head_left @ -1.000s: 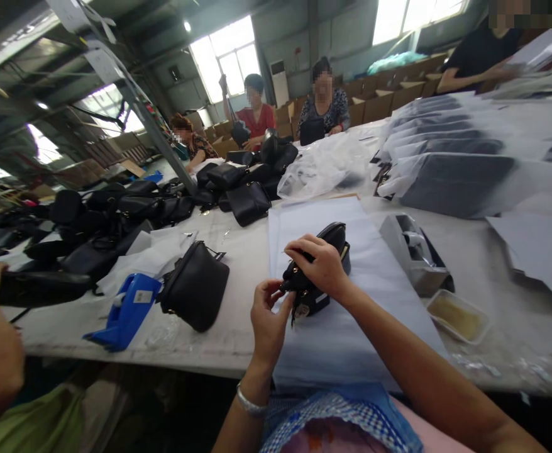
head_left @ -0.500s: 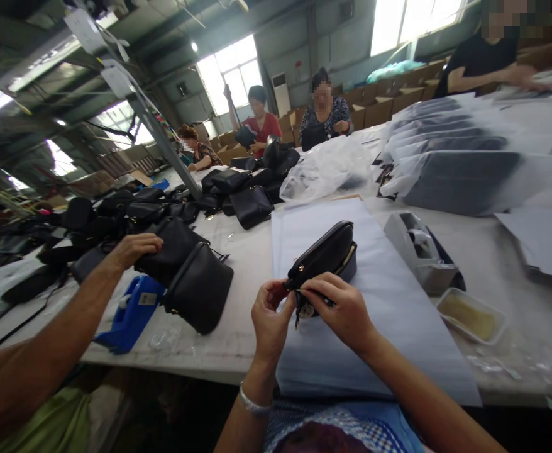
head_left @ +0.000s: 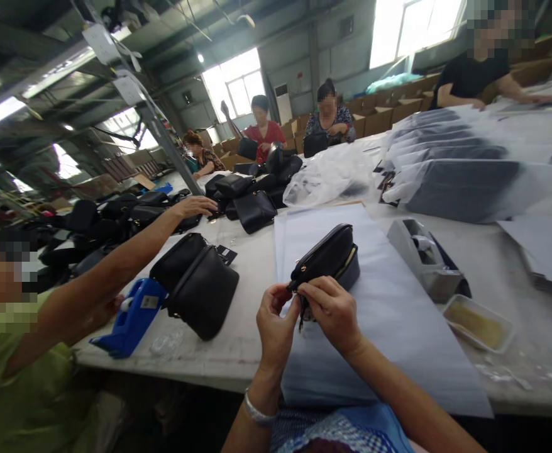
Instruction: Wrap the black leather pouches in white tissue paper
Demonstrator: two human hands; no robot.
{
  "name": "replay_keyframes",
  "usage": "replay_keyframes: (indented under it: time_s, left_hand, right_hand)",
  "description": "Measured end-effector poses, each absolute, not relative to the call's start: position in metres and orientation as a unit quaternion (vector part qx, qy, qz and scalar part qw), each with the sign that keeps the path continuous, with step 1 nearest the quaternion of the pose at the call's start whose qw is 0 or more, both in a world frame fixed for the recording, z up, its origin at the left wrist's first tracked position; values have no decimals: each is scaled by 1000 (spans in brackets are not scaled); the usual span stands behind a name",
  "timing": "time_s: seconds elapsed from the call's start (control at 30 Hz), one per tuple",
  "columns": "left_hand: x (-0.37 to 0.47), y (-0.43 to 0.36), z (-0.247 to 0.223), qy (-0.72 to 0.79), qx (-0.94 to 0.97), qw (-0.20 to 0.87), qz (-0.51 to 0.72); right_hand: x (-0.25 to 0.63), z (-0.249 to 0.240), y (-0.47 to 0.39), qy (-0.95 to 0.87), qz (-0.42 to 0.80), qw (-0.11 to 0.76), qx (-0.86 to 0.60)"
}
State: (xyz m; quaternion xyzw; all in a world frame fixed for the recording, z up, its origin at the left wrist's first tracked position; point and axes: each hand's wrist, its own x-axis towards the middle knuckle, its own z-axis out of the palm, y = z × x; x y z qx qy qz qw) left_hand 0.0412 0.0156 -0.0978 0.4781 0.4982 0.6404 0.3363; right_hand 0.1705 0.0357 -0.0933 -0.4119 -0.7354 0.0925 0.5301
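Note:
A small black bag (head_left: pixel 325 255) with gold fittings and an open-looking zip edge rests on a stack of white paper sheets (head_left: pixel 380 352). My left hand (head_left: pixel 276 318) pinches the dark strap end at the bag's near left corner. Right beside it, my right hand (head_left: pixel 332 308) has its thumb and fingers pressed together on the same strap end. Dark tassel-like bits hang between the hands. The exact small part under my fingertips is hidden.
Left of the paper are two black bags (head_left: pixel 205 292) and a blue tape dispenser (head_left: pixel 132 318). A co-worker's arm (head_left: pixel 129 245) reaches toward a bag pile (head_left: pixel 252 182). To the right stand a grey dispenser (head_left: pixel 422 258), a plastic tray (head_left: pixel 478 322) and wrapped bags (head_left: pixel 459 189).
The co-worker's hand on the left has left the nearby black bags and moved forward to the pile. My hands keep their pinch at the bag's corner. The view has shifted slightly.

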Motion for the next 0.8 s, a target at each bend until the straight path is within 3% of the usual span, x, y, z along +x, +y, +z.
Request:
replay_keyframes:
  time_s: [0.57, 0.8]
  left_hand:
    - [38, 23, -103, 447, 391, 443, 672]
    - [40, 24, -101, 485, 416, 398, 659]
  right_hand:
    - [160, -83, 39, -723, 126, 502, -457]
    - [158, -79, 41, -717, 159, 494, -466]
